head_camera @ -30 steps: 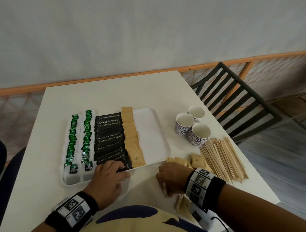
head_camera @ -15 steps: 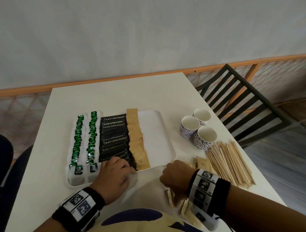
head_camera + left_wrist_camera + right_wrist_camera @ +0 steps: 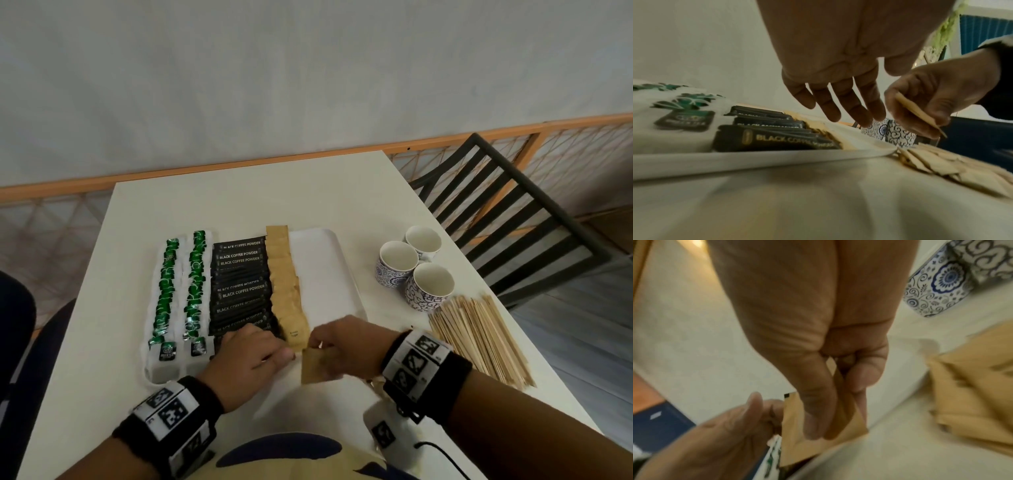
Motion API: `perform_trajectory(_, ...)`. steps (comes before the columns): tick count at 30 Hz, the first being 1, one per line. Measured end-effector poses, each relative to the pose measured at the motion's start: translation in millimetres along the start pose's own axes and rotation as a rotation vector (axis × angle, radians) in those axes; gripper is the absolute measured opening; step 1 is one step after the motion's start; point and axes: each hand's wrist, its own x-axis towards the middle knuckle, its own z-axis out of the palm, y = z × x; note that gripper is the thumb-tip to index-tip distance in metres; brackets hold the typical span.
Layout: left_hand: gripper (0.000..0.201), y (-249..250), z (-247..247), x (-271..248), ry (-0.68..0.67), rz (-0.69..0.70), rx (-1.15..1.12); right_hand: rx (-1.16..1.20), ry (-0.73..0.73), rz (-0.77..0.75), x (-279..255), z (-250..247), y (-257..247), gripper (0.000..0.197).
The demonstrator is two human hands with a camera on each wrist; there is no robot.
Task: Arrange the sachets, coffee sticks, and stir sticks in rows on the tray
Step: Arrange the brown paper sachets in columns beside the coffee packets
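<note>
A white tray (image 3: 325,274) carries two rows of green sachets (image 3: 164,291), a row of black coffee sticks (image 3: 239,287) and a row of brown sachets (image 3: 286,291); its right part is bare. My right hand (image 3: 317,346) pinches one brown sachet (image 3: 313,368) between thumb and fingers, just off the tray's near edge below the brown row. The right wrist view shows that pinch on the sachet (image 3: 838,426). My left hand (image 3: 838,105) hovers over the near end of the black sticks, fingers straight and holding nothing. Wooden stir sticks (image 3: 479,339) lie piled on the table to the right.
Loose brown sachets (image 3: 941,164) lie on the table right of the tray's near corner. Three patterned cups (image 3: 428,284) stand between the tray and the stir sticks. A black slatted chair (image 3: 513,212) is at the table's right side.
My right hand has left the loose pile and come left to the tray's near edge, holding a brown sachet. My left hand has stayed at the near end of the black sticks.
</note>
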Motion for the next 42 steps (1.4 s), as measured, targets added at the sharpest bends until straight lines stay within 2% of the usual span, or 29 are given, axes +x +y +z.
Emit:
perform_trajectory(1,0.087,2,-3,2,0.018,0.006,-0.070,0.024,-0.004,0.001,4,-4,-3,0.034)
perform_trajectory(4,0.046,8,-9,7,0.062,-0.009,-0.223,0.112,0.001,-0.017,15,-11,-10,0.032)
perform_trajectory(6,0.034,13,-14,9,0.067,-0.044,-0.285,0.183,0.007,-0.018,19,-13,-9,0.033)
perform_trajectory(9,0.035,14,-18,9,0.150,-0.099,-0.369,0.324,0.048,0.026,22,-13,-2,0.042)
perform_trajectory(13,0.032,9,-16,9,0.240,-0.178,-0.422,0.741,0.070,0.063,25,-5,5,0.022)
perform_trajectory(20,0.032,8,-14,9,0.267,-0.185,-0.379,0.890,0.122,0.088,36,8,9,0.015)
perform_trajectory(23,0.036,4,-11,10,0.198,-0.144,-0.339,1.017,0.198,0.100,39,12,10,0.013)
perform_trajectory(25,0.041,1,-7,12,0.151,-0.125,-0.133,0.901,0.265,0.122,43,13,14,0.013)
perform_trajectory(27,0.040,-2,-3,14,0.200,-0.058,0.163,0.576,0.362,0.191,46,11,20,0.014)
perform_trajectory(29,0.033,1,0,13,0.199,0.041,0.317,0.355,0.424,0.244,46,10,26,0.009)
perform_trajectory(32,0.034,2,8,15,0.175,0.172,0.462,0.285,0.387,0.251,46,16,32,0.018)
perform_trajectory(37,0.040,-2,11,19,0.059,0.174,0.542,0.303,0.386,0.275,44,25,38,0.019)
perform_trajectory(42,0.042,-9,9,26,0.073,0.200,0.564,0.305,0.392,0.252,47,26,36,0.018)
